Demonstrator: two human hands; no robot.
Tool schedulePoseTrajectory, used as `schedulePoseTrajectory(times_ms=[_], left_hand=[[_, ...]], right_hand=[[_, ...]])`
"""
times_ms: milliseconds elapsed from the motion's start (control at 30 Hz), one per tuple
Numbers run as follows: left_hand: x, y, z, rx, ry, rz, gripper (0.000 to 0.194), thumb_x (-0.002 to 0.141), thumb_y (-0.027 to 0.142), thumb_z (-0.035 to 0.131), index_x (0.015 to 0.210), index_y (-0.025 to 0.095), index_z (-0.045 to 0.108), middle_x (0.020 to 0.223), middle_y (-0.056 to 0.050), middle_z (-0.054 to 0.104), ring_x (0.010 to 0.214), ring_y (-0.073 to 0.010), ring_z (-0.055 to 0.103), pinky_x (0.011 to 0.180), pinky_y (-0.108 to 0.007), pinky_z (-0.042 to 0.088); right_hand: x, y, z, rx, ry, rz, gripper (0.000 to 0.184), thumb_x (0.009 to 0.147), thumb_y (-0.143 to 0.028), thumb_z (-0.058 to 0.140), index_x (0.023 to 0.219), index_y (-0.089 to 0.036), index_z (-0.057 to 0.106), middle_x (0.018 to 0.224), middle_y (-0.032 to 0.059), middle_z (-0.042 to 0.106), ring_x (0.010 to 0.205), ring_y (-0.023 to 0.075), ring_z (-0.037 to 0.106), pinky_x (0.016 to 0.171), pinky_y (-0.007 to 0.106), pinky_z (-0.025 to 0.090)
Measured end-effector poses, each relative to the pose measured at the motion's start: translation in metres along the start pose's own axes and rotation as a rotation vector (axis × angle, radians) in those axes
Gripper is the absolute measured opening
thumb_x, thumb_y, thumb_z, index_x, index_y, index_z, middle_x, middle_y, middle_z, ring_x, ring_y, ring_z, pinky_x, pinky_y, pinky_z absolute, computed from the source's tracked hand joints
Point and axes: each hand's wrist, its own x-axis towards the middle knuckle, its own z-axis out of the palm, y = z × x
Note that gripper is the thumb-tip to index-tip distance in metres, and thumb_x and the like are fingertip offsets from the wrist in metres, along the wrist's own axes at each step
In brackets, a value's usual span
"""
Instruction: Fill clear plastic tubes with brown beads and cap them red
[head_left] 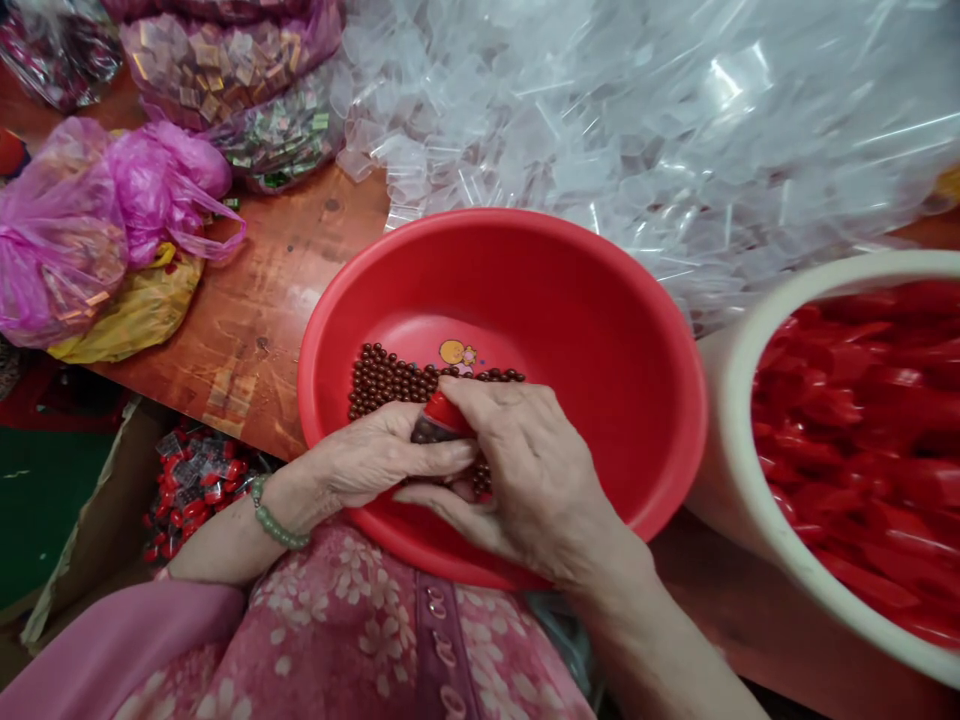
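My left hand (375, 455) is closed around a small clear plastic container (429, 432) with dark brown balls inside. My right hand (529, 465) curls over it from the other side, its fingers pressed on the container's red cap (444, 408). Part of the container is hidden by the fingers. Both hands are over the near side of a red plastic basin (600, 300). Many loose brown balls (390, 380) lie in the basin, on its left and under my hands. A cartoon print shows on its bottom.
Clear plastic containers (540, 120) are heaped behind the basin. On the right a cream bucket (724, 400) holds red plastic caps (862, 450). Pink bags (67, 230) lie on the wooden table (270, 270) at left. Below, a cardboard box (90, 520) holds red-capped containers (196, 490).
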Motion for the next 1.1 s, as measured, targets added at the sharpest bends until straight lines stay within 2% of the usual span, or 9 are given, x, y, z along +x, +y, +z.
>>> schedulePoseTrajectory(times_ms=[167, 300, 400, 533, 600, 700, 800, 1000, 1100], left_hand=[[0.002, -0.004, 0.003, -0.071, 0.040, 0.011, 0.038, 0.062, 0.043, 0.088, 0.069, 0.012, 0.067, 0.068, 0.001, 0.060, 0.065, -0.0084, 0.053, 0.067, -0.023, 0.043], [-0.001, -0.001, 0.003, -0.033, 0.016, -0.005, 0.040, 0.066, 0.047, 0.084, 0.070, 0.012, 0.065, 0.068, 0.000, 0.059, 0.064, -0.0092, 0.052, 0.064, -0.024, 0.041], [-0.003, 0.004, 0.002, 0.126, -0.032, 0.024, 0.037, 0.076, 0.045, 0.076, 0.064, 0.014, 0.059, 0.063, 0.002, 0.051, 0.060, -0.0085, 0.044, 0.059, -0.024, 0.036], [-0.003, 0.006, 0.002, 0.277, -0.036, 0.067, 0.036, 0.075, 0.040, 0.074, 0.059, 0.016, 0.052, 0.060, 0.004, 0.044, 0.059, -0.0088, 0.039, 0.058, -0.025, 0.037], [-0.001, 0.005, 0.003, 0.275, -0.005, 0.064, 0.031, 0.072, 0.034, 0.075, 0.060, 0.016, 0.053, 0.059, 0.003, 0.046, 0.059, -0.0095, 0.042, 0.060, -0.025, 0.041], [0.001, 0.004, 0.003, 0.272, 0.028, 0.083, 0.019, 0.074, 0.025, 0.072, 0.063, 0.015, 0.059, 0.062, 0.002, 0.053, 0.064, -0.0110, 0.049, 0.067, -0.026, 0.046], [0.002, 0.003, -0.001, 0.317, 0.011, 0.110, 0.008, 0.076, 0.020, 0.070, 0.072, 0.014, 0.067, 0.071, -0.001, 0.063, 0.073, -0.0128, 0.056, 0.074, -0.027, 0.049], [0.004, 0.001, -0.009, 0.431, -0.016, 0.057, 0.005, 0.076, 0.019, 0.070, 0.073, 0.015, 0.070, 0.071, 0.001, 0.066, 0.072, -0.0125, 0.058, 0.076, -0.028, 0.048], [0.004, 0.002, -0.010, 0.382, -0.040, 0.039, 0.006, 0.071, 0.017, 0.074, 0.072, 0.015, 0.069, 0.071, 0.002, 0.064, 0.072, -0.0118, 0.056, 0.076, -0.027, 0.047]], right_hand=[[0.002, 0.000, 0.005, -0.044, 0.012, -0.022, 0.060, 0.080, -0.031, 0.061, 0.133, -0.008, 0.045, 0.102, 0.0182, 0.069, 0.091, 0.0302, 0.066, 0.076, 0.044, 0.054], [0.004, 0.003, 0.002, 0.079, -0.028, 0.010, 0.059, 0.079, -0.032, 0.066, 0.131, -0.011, 0.048, 0.103, 0.0167, 0.069, 0.091, 0.0276, 0.066, 0.078, 0.042, 0.056], [0.005, 0.005, -0.003, 0.270, -0.050, 0.073, 0.059, 0.079, -0.038, 0.074, 0.130, -0.016, 0.053, 0.105, 0.0135, 0.070, 0.093, 0.0259, 0.067, 0.080, 0.040, 0.057], [0.006, 0.004, -0.006, 0.567, 0.082, 0.213, 0.032, 0.086, -0.024, 0.067, 0.118, -0.028, 0.067, 0.093, 0.0043, 0.074, 0.088, 0.0216, 0.070, 0.079, 0.038, 0.057], [0.007, 0.001, -0.004, 0.617, 0.154, 0.289, 0.031, 0.086, -0.015, 0.065, 0.112, -0.031, 0.072, 0.087, 0.0018, 0.075, 0.085, 0.0199, 0.070, 0.077, 0.037, 0.058], [0.008, -0.003, -0.001, 0.633, 0.183, 0.336, 0.034, 0.082, -0.011, 0.069, 0.108, -0.032, 0.074, 0.085, 0.0000, 0.076, 0.081, 0.0190, 0.070, 0.074, 0.036, 0.058], [0.005, -0.005, 0.000, 0.611, 0.175, 0.306, 0.038, 0.081, -0.009, 0.070, 0.110, -0.033, 0.074, 0.088, -0.0006, 0.076, 0.080, 0.0186, 0.070, 0.073, 0.036, 0.058], [-0.001, -0.005, -0.001, 0.513, 0.142, 0.252, 0.034, 0.081, -0.010, 0.071, 0.107, -0.031, 0.074, 0.091, 0.0006, 0.077, 0.077, 0.0188, 0.070, 0.070, 0.036, 0.057], [-0.003, -0.007, 0.000, 0.460, 0.162, 0.231, 0.035, 0.083, -0.011, 0.068, 0.110, -0.032, 0.072, 0.088, 0.0008, 0.076, 0.077, 0.0195, 0.071, 0.070, 0.036, 0.057]])
